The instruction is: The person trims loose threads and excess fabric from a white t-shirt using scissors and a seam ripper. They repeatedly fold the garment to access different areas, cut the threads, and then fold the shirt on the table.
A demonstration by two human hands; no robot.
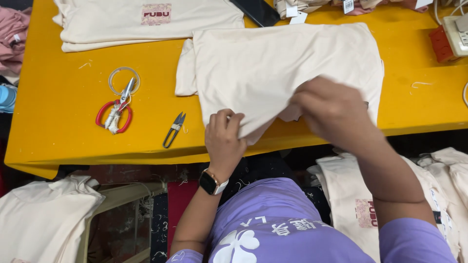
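right now my left hand [224, 139] is curled shut on the near hem of the cream shirt [273, 63], thumb and fingers pinching the cloth where it hangs over the front edge of the yellow table [63, 126]; there is a smartwatch [211, 183] on that wrist, below the shirt and off the table. my right hand [331, 109] lies on the same shirt, just right of the left one, back of the hand up and fingers bent down into a fold of the fabric, so it looks closed on the cloth, though the fingertips are hidden under it. the shirt itself is spread flat on the table, plain side up, one sleeve sticking out on its left side, its near edge lifted and bunched between my two hands. left of the shirt, apart from it, lies a small pair of thread snips [174, 129], and further left a pair of red-handled scissors [117, 109] with white wrapping on the handles, their tips resting on a clear ring [124, 80]. beyond the shirt, at the far left, sits a second folded cream shirt [107, 24] with a pink printed patch, and a dark flat thing [256, 10] lies just behind the shirt i hold. far right of the shirt stands a white and red power strip [451, 41]. below the table's edge, right of my arm, is a pile of more cream shirts [351, 195]
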